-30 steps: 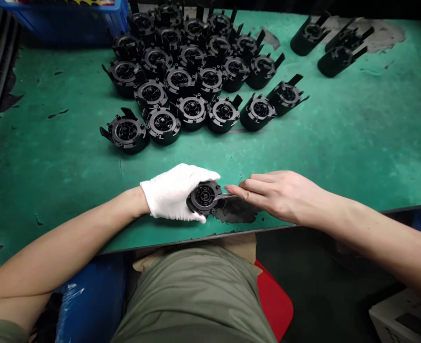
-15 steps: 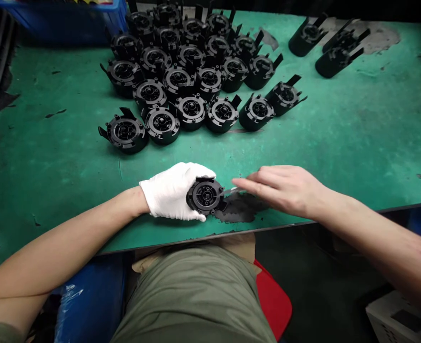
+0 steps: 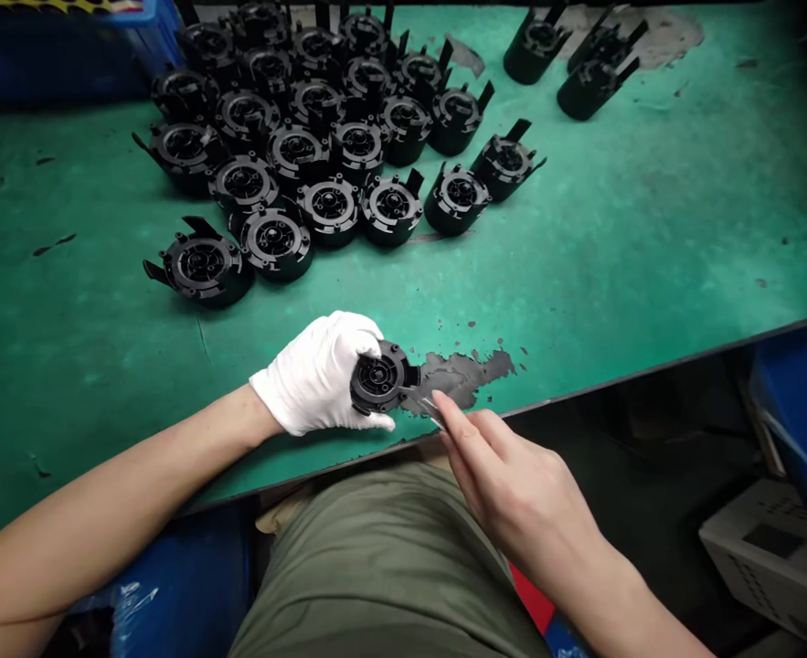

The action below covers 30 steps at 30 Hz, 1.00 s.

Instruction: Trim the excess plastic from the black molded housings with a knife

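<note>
Head view: up and left of the grip, a tight cluster of round black moulded plastic housings [image 3: 276, 242] sits on a worn green work mat [image 3: 650, 228]. The left hand [image 3: 317, 375], in a white cotton glove, is closed around one matching round black plastic housing [image 3: 379, 382], held just above the mat near its front edge, with its ribbed face turned up. To its right, the bare right hand [image 3: 519, 484] pinches a slim metal blade [image 3: 425, 405] between thumb and fingers, its end at the housing's rim. Just beyond lies a ragged grey worn patch [image 3: 461, 376] in the mat; farther right, well apart from the grip, stand three more black housings [image 3: 536, 50].
</note>
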Each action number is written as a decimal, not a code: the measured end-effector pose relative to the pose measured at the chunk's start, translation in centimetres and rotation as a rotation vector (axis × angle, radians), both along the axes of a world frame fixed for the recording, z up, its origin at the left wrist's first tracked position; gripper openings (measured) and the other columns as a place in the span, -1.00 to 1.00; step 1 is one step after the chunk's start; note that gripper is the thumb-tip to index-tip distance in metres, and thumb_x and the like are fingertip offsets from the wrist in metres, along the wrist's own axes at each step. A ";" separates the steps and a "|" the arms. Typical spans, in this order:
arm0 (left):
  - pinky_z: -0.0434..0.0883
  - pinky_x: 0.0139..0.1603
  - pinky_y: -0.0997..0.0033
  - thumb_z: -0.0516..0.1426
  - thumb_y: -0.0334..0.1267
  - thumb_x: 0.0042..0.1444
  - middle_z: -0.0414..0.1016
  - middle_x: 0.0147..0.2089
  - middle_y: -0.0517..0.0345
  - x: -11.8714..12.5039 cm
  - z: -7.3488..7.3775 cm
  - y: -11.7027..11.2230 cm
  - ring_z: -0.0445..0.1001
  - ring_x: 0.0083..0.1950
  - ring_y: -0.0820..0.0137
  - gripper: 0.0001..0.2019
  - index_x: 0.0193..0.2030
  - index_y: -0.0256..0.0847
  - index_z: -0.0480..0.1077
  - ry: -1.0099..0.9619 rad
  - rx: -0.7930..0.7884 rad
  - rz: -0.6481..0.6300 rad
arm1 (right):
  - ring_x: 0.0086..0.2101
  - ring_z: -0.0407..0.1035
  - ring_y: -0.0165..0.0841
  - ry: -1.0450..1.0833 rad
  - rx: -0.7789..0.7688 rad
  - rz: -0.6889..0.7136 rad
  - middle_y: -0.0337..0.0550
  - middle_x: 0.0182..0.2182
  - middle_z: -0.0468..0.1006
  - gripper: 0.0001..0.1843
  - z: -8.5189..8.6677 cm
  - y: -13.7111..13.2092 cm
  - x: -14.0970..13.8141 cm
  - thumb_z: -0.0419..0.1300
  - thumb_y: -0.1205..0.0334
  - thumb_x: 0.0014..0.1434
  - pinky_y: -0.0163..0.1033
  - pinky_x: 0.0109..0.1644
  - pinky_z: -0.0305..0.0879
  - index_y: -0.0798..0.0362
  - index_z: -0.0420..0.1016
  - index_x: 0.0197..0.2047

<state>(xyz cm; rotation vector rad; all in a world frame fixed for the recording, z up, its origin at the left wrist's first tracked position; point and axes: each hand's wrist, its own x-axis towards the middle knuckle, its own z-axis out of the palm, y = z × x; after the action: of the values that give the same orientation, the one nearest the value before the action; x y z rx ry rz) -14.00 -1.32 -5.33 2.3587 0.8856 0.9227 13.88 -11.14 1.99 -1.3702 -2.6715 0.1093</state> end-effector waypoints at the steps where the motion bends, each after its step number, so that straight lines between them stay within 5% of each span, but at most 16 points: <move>1: 0.58 0.08 -0.06 0.46 0.38 0.01 0.55 0.11 -0.21 -0.1 -0.2 -0.1 0.61 0.06 0.00 -0.20 0.10 -0.15 0.31 -0.018 0.033 0.012 | -0.43 0.42 -0.39 -0.017 0.005 -0.008 -0.18 -0.24 0.57 -0.50 -0.2 -0.1 -0.2 0.11 0.38 0.58 -0.20 -0.40 0.24 0.23 0.29 0.51; 11: 0.43 -0.18 0.13 0.40 0.47 0.00 0.47 -0.17 0.05 0.2 0.0 0.1 0.49 -0.23 0.19 -0.25 -0.10 -0.12 0.28 0.071 0.054 0.019 | -0.42 0.41 -0.36 -0.128 0.083 -0.122 -0.18 -0.27 0.54 -0.53 -1.1 -1.0 -1.5 0.10 0.36 0.59 -0.16 -0.40 0.17 0.28 0.35 0.48; 30: 0.48 -0.12 0.10 0.39 0.37 0.08 0.44 -0.07 -0.03 0.2 -0.1 -0.4 0.48 -0.11 0.13 -0.28 0.01 -0.14 0.23 0.045 0.114 0.045 | -0.39 0.40 -0.39 -0.083 0.070 -0.072 -0.21 -0.21 0.57 -0.53 -1.2 -0.2 -0.2 0.12 0.34 0.60 -0.17 -0.37 0.15 0.22 0.36 0.49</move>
<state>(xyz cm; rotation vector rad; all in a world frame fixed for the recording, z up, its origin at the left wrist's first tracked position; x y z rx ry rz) -13.85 -1.76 -5.41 2.4736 0.9295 0.9653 13.67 -11.35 0.75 -1.4781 -2.6602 -0.0486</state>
